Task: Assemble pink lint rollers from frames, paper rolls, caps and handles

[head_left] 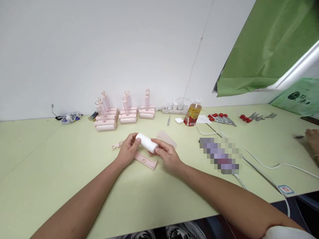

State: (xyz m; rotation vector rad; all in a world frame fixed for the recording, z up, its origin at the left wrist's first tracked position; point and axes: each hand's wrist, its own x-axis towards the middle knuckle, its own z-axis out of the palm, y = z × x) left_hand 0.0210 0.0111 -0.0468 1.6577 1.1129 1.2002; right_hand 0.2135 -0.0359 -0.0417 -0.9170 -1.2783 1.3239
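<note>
Between my two hands is a white lint roller roll [147,143], tilted down to the right above the table. My left hand [128,151] grips its left end, thumb on top. At the other end, the fingers of my right hand [169,155] close around the rim. Below the roll lies a pink plastic lint roller cover [147,161] with a small ring mark. A pink heart-ended handle [116,146] lies partly hidden behind my left hand. Just past the roll, a thin translucent pinkish sheet [167,138] rests on the table.
Several pink lint rollers [105,125] stand along the wall. A power strip [174,110], a drink bottle [193,113] and red-handled tools [221,119] are at the back. White cables [264,166] and a blurred-out purple item [220,156] lie right. Another person's hand [312,141] shows at the right edge.
</note>
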